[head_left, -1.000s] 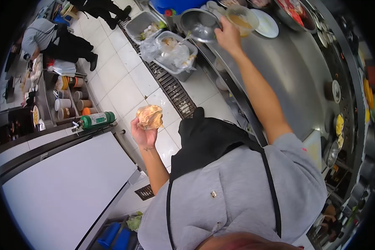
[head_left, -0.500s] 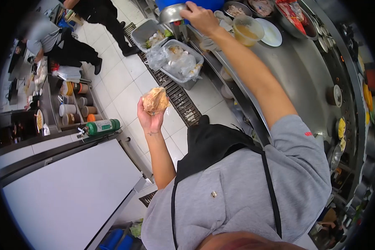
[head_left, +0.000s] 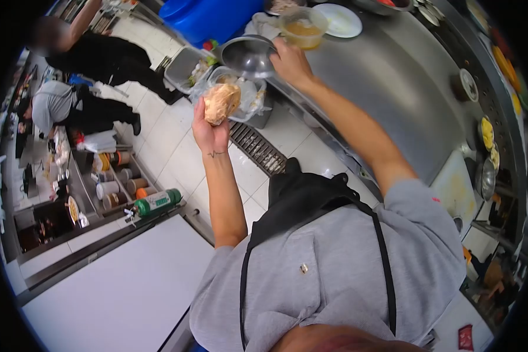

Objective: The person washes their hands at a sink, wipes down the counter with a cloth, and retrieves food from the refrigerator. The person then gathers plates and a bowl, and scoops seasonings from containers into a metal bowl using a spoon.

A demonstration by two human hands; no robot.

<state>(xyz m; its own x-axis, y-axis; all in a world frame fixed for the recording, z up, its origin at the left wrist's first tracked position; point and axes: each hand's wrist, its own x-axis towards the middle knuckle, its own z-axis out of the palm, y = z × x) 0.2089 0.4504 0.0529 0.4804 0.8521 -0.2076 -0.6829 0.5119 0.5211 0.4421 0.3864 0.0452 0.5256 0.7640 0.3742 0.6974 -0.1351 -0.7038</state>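
Note:
Resting in my left hand (head_left: 211,134) is a lumpy, pale-orange mass (head_left: 222,104), its fingers partly hidden behind it. What the lump is made of I cannot make out; it looked wrapped in clear plastic a moment ago. My right hand (head_left: 292,64) grips the rim of a metal bowl (head_left: 249,57), which is tilted so its shiny inside faces me. No contents show in the bowl. Below the bowl and behind the lump stands a grey bin (head_left: 258,120) lined with a clear plastic bag (head_left: 249,97).
A steel counter (head_left: 393,88) runs along the right, bearing a tub of brownish liquid (head_left: 303,28) and a white plate (head_left: 337,20). A blue barrel (head_left: 211,20) stands at the back. Two people are at the left. A white worktop (head_left: 123,281) is at lower left.
The bowl has come down nearer the lump and tipped its inside toward me. My left hand has risen slightly with the lump. The camera view has shifted.

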